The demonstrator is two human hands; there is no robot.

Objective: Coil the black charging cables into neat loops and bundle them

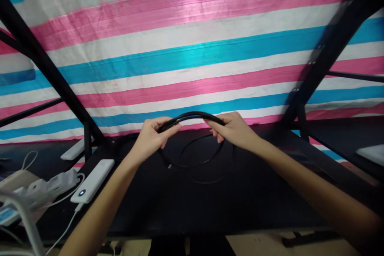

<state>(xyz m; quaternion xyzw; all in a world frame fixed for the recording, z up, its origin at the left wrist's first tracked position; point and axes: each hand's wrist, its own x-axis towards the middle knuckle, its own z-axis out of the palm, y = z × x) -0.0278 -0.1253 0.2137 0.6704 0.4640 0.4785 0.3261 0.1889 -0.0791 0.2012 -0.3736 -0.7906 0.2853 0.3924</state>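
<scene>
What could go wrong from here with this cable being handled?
1. The black cable is bunched between the left hand and right hand, but loose loops hang below; they might cross and tangle.
2. What looks like a plug end dangles free near those loops and could catch in one.
3. The left forearm appears near the white power bank and its white lead, so a sweep might snag them.

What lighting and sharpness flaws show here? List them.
Head view: sheen brightens the striped sheet; head view: lower loops of the black cable nearly vanish against the dark tabletop; head view: right forearm looks soft, darkening toward the corner.
</scene>
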